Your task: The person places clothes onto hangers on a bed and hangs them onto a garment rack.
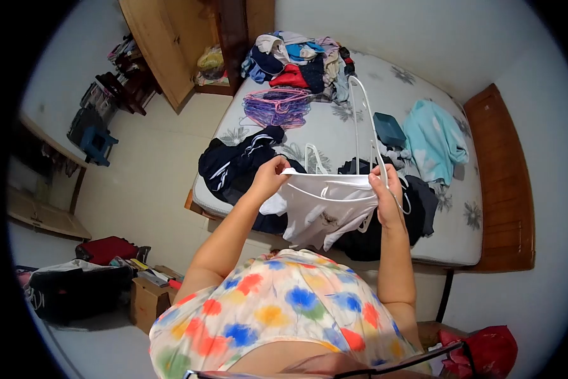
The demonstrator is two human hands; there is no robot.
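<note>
Left hand [274, 178]: pinching left end of white cloth garment [325, 208], frame centre. Right hand [389, 197]: gripping right end, nearer white thin-framed hanger [356, 139]. Garment spans left-right.

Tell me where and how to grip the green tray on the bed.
Likely best: pinch the far rim of the green tray, coming from its far side. That edge faces bare mattress, while the light-blue blanket crowds its right.
</note>
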